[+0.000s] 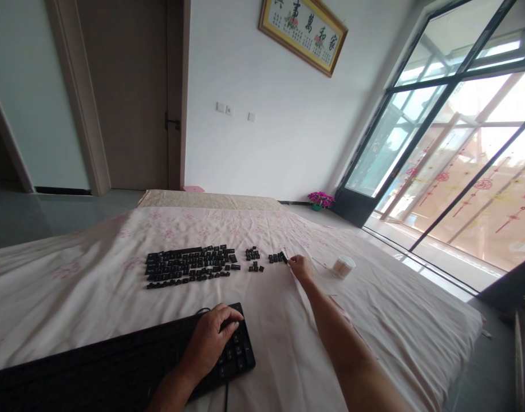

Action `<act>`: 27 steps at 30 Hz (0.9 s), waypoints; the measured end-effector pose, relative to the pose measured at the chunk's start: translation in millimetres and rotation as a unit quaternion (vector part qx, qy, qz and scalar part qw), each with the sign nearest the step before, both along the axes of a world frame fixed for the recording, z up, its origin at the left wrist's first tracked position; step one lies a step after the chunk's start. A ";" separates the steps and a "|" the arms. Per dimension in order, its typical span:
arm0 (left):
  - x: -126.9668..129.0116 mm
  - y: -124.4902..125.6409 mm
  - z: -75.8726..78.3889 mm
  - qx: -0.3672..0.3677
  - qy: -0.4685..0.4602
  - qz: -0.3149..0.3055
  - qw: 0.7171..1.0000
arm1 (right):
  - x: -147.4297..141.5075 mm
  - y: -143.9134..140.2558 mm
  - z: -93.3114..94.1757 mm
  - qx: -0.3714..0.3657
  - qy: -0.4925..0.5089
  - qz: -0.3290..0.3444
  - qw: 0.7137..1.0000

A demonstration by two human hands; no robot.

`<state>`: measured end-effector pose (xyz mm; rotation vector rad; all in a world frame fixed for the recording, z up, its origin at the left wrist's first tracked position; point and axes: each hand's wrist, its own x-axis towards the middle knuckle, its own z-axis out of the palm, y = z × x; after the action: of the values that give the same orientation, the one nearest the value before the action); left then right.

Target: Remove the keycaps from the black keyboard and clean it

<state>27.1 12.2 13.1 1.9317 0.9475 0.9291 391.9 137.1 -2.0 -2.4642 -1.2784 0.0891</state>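
Note:
A black keyboard (129,349) lies at an angle on the cloth-covered surface, with keys seated on the number pad at its right end. My left hand (214,332) rests over that end, fingers stretched across the upper part of the number pad and thumb a little apart. Farther off, my right hand (302,268) has thumb and forefinger pinched at a black keycap (283,257). This keycap is at the edge of a small cluster of loose keycaps (274,258). More small keycap groups (252,253) and a large block of keycaps (189,264) spread to the left.
A clear round tub of cotton swabs (343,266) stands right of my right hand, a few swabs loose beside it. Pale flowered cloth (386,320) covers the surface in folds. A cable (226,395) runs from under the keyboard. Potted pink flowers (320,200) stand by the glass door.

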 end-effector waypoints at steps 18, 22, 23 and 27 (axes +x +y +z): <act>0.8 0.6 0.7 -0.006 0.002 0.004 1.000 | 8.8 7.0 1.3 -0.005 0.038 -0.030 0.999; 0.8 -0.2 1.4 -0.005 0.001 0.002 1.000 | 9.0 4.0 3.6 0.009 0.057 -0.031 0.998; 0.8 -0.6 1.6 -0.005 0.002 0.002 1.000 | 8.2 3.1 4.6 0.014 0.062 -0.030 0.998; 0.3 -1.1 1.6 -0.004 0.006 0.004 1.000 | 2.7 -3.5 14.2 0.049 0.084 -0.025 0.995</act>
<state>27.4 11.1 14.6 1.9299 0.9661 0.9168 394.6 133.5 12.1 -2.3489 -1.1233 0.2122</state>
